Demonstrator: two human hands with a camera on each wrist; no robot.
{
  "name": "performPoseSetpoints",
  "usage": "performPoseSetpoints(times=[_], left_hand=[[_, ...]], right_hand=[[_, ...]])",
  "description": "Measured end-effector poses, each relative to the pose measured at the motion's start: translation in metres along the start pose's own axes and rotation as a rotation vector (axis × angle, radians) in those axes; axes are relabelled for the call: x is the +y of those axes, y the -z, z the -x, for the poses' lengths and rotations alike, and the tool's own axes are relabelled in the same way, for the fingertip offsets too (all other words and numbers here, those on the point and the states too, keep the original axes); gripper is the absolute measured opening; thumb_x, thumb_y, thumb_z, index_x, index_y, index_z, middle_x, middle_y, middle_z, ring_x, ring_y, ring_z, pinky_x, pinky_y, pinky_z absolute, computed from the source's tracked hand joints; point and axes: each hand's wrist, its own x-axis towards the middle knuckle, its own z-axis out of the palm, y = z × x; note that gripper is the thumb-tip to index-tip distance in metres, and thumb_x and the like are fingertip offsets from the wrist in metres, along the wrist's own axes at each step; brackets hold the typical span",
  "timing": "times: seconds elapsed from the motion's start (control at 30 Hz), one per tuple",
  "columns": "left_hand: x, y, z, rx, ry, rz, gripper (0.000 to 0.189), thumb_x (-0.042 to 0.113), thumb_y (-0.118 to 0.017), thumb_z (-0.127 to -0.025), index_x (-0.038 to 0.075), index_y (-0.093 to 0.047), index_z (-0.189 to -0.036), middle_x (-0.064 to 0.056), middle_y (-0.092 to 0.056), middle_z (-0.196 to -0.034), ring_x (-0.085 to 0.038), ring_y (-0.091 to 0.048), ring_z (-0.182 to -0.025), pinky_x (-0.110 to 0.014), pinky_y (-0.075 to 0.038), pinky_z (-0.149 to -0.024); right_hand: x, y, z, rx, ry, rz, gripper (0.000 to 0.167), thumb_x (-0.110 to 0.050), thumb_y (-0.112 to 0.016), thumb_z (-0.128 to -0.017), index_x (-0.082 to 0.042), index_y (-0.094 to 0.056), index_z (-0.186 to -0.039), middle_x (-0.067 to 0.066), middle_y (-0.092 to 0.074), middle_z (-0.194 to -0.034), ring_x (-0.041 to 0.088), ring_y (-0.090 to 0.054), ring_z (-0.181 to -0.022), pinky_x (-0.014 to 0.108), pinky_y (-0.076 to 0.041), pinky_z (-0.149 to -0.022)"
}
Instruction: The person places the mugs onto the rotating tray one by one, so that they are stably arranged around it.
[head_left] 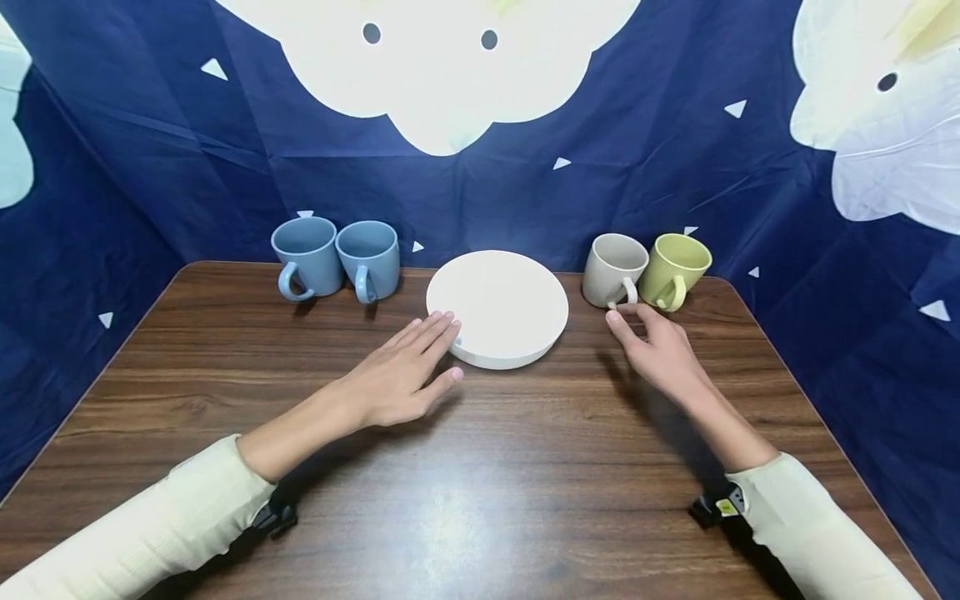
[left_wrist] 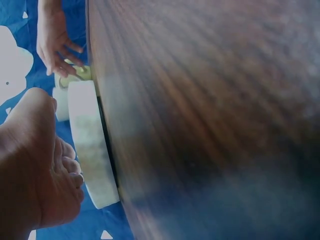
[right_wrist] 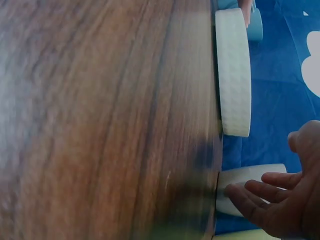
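A thick white round stand (head_left: 498, 304) with a flat top lies at the back middle of the table; its side wall (right_wrist: 235, 75) looks dimpled in the right wrist view. My left hand (head_left: 401, 375) is by its near left edge, fingers straight and thumb apart; whether they touch it I cannot tell. At the right, a grey mug (head_left: 611, 271) stands beside a yellow-green mug (head_left: 678, 267), handles toward me. My right hand (head_left: 660, 346) is just in front of the grey mug's handle, thumb and fingers spread apart with nothing gripped.
Two blue mugs (head_left: 306, 250) stand side by side at the back left. A blue cloth (head_left: 510, 200) with white clouds hangs behind the dark wooden table (head_left: 525, 483) and at its sides.
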Motion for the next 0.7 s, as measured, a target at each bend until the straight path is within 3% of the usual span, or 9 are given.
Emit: performPoseSetpoints(times=[0.13, 0.33, 0.53, 0.7], left_hand=[[-0.001, 0.0, 0.001, -0.006, -0.005, 0.006, 0.079, 0.056, -0.037, -0.121, 0.005, -0.024, -0.179, -0.015, -0.018, -0.19, -0.031, -0.014, -0.179, -0.053, -0.014, -0.147], [-0.002, 0.001, 0.003, 0.001, -0.024, 0.007, 0.078, 0.054, -0.039, -0.121, 0.003, -0.026, -0.179, -0.016, -0.019, -0.19, -0.033, -0.015, -0.179, -0.055, -0.016, -0.147], [-0.003, 0.001, 0.004, -0.006, -0.041, 0.02, 0.075, 0.051, -0.037, -0.122, 0.004, -0.025, -0.179, -0.016, -0.018, -0.19, -0.034, -0.014, -0.179, -0.056, -0.015, -0.147], [-0.003, 0.002, 0.005, -0.012, -0.048, 0.024, 0.074, 0.05, -0.037, -0.122, 0.004, -0.025, -0.179, -0.016, -0.017, -0.19, -0.033, -0.014, -0.179, -0.055, -0.014, -0.147]], right_hand=[[0.003, 0.003, -0.001, 0.022, -0.013, -0.024, 0.062, -0.057, -0.052, -0.118, -0.008, -0.067, -0.152, 0.022, -0.073, -0.148, 0.043, -0.072, -0.131, 0.063, -0.05, -0.118], [0.004, 0.005, -0.002, 0.026, -0.033, -0.049, 0.062, -0.057, -0.049, -0.118, -0.008, -0.068, -0.15, 0.02, -0.08, -0.133, 0.027, -0.08, -0.097, 0.042, -0.053, -0.101], [0.007, 0.008, -0.004, 0.036, -0.044, -0.117, 0.062, -0.054, -0.05, -0.119, -0.002, -0.07, -0.146, 0.024, -0.08, -0.133, 0.009, -0.079, -0.091, 0.016, -0.056, -0.085], [0.011, 0.008, -0.005, 0.056, -0.061, -0.287, 0.062, -0.047, -0.053, -0.12, 0.007, -0.067, -0.146, 0.031, -0.076, -0.139, -0.009, -0.074, -0.093, 0.016, -0.065, -0.081]])
